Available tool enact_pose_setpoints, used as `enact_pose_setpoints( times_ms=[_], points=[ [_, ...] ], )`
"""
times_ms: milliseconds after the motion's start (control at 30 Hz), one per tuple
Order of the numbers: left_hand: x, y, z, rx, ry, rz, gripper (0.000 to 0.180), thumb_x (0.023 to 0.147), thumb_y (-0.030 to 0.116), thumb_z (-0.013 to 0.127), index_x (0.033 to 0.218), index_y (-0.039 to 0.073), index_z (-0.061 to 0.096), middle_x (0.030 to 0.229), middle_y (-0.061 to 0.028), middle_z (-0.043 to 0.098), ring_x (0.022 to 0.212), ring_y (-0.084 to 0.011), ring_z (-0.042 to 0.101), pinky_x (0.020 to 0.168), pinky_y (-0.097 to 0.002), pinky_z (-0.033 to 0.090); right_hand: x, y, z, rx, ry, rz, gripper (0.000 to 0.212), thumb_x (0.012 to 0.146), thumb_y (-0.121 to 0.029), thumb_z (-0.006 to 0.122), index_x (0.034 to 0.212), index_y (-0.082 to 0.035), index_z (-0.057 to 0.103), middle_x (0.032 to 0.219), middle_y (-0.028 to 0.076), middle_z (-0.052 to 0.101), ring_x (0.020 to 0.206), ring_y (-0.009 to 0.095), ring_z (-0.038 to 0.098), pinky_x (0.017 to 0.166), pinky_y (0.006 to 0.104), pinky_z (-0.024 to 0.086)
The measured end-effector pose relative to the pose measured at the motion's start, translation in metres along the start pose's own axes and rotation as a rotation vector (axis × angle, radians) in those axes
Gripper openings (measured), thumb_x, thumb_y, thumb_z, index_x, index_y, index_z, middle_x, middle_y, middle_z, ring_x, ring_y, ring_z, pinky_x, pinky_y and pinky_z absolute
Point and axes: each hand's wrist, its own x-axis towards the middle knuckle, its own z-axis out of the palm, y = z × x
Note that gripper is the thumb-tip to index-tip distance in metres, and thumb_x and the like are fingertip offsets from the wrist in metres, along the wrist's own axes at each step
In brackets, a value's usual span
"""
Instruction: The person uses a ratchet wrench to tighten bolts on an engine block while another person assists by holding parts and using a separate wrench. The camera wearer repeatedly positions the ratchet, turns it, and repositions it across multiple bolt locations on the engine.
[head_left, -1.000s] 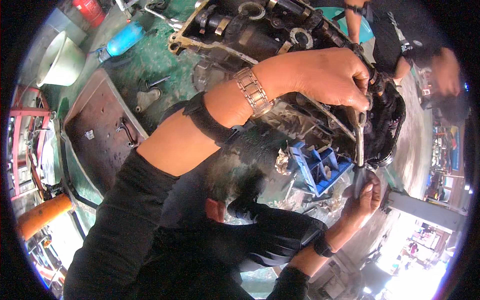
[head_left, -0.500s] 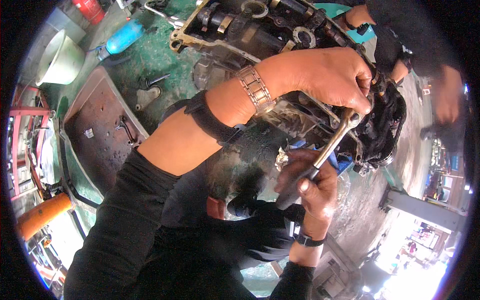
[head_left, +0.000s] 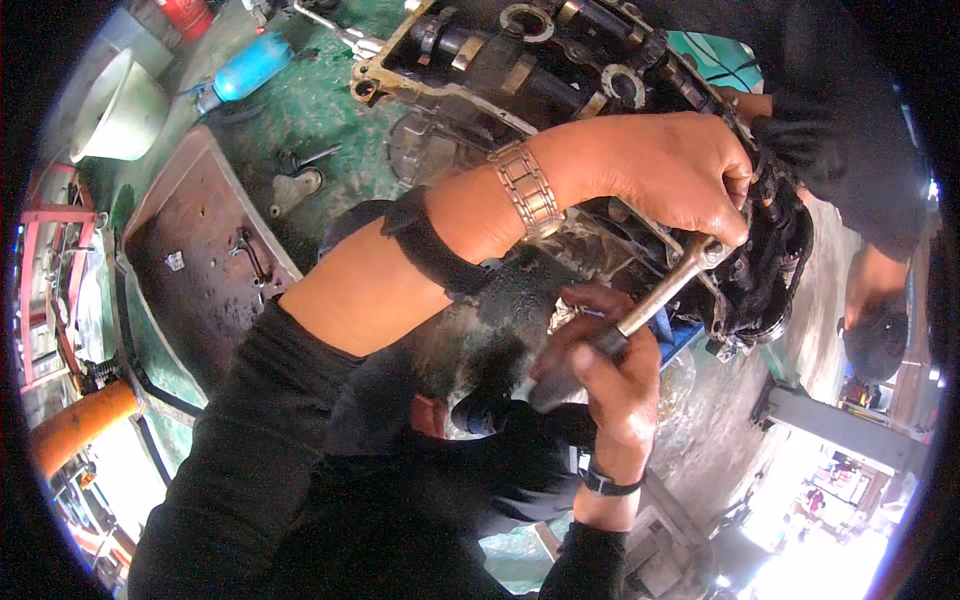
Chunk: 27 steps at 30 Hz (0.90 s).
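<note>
A ratchet wrench (head_left: 660, 295) with a steel shank and dark grip slants beside the engine. My right hand (head_left: 625, 385) is closed round its grip. My left hand (head_left: 665, 170) reaches across, fingers curled, its fingertips pressed at the wrench's round head. What lies under those fingers is hidden. Beyond my left wrist is the oily engine (head_left: 490, 60), with its shafts and bearing caps exposed. The wrench head is close to the engine's dark, greasy end (head_left: 765, 270).
A person's dark sleeve (head_left: 840, 130) and hands are at the far right, near the engine. On the left stand a brown tray (head_left: 190, 290) holding a small tool, a pale bucket (head_left: 120, 115) and a blue bottle (head_left: 250, 68). A grey beam (head_left: 845, 425) lies to the right.
My right hand has swung the wrench grip slightly left. My left hand stays at the wrench head, a little lower in view. The other person's arms have shifted at the right.
</note>
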Motion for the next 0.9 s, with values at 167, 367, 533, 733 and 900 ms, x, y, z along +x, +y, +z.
enact_pose_setpoints(
  times_ms=[167, 367, 533, 733, 900],
  points=[
    [0.0, -0.001, 0.0, -0.021, -0.03, -0.02, 0.032, 0.077, 0.03, 0.073, 0.084, -0.001, 0.071, 0.078, -0.0109, 0.072, 0.072, -0.0173, 0.066, 0.07, -0.032, 0.053, -0.03, -0.007, -0.014, -0.308, 0.396, -0.078, 0.043, 0.081, 0.003, 0.072, 0.122, -0.001, 0.059, 0.086, 0.002, 0.063, 0.073, 0.011, 0.059, 0.064, 0.0222, 0.047],
    [0.003, -0.005, 0.005, 0.037, 0.012, 0.018, 0.031, 0.077, 0.029, 0.072, 0.084, -0.001, 0.07, 0.077, -0.0116, 0.071, 0.071, -0.0175, 0.065, 0.069, -0.0327, 0.052, -0.034, -0.009, -0.054, -0.702, 0.929, -0.332, 0.038, 0.078, 0.003, 0.078, 0.112, 0.005, 0.061, 0.095, 0.006, 0.066, 0.085, 0.014, 0.059, 0.078, 0.0271, 0.05],
    [0.005, -0.008, 0.006, 0.102, 0.053, 0.053, 0.032, 0.077, 0.028, 0.07, 0.085, -0.003, 0.069, 0.078, -0.0144, 0.07, 0.072, -0.0191, 0.066, 0.071, -0.0339, 0.052, -0.025, -0.014, -0.085, -0.86, 1.185, -0.569, 0.047, 0.072, 0.0, 0.084, 0.114, 0.005, 0.064, 0.103, 0.013, 0.07, 0.091, 0.02, 0.065, 0.084, 0.0318, 0.052],
    [0.005, -0.009, 0.006, 0.102, 0.048, 0.055, 0.032, 0.078, 0.03, 0.069, 0.085, -0.002, 0.069, 0.077, -0.014, 0.07, 0.073, -0.0194, 0.066, 0.072, -0.0341, 0.052, -0.014, -0.016, -0.096, -1.02, 1.226, -0.605, 0.047, 0.072, -0.013, 0.087, 0.111, 0.004, 0.067, 0.102, 0.013, 0.072, 0.093, 0.022, 0.066, 0.089, 0.0343, 0.05],
    [0.003, -0.007, 0.005, 0.043, 0.031, 0.044, 0.031, 0.078, 0.029, 0.07, 0.082, -0.001, 0.069, 0.075, -0.0125, 0.069, 0.07, -0.0182, 0.065, 0.069, -0.033, 0.052, -0.021, -0.012, -0.087, -0.857, 1.108, -0.513, 0.04, 0.076, -0.005, 0.082, 0.111, 0.006, 0.066, 0.099, 0.012, 0.071, 0.089, 0.019, 0.065, 0.083, 0.0317, 0.052]
  ],
)
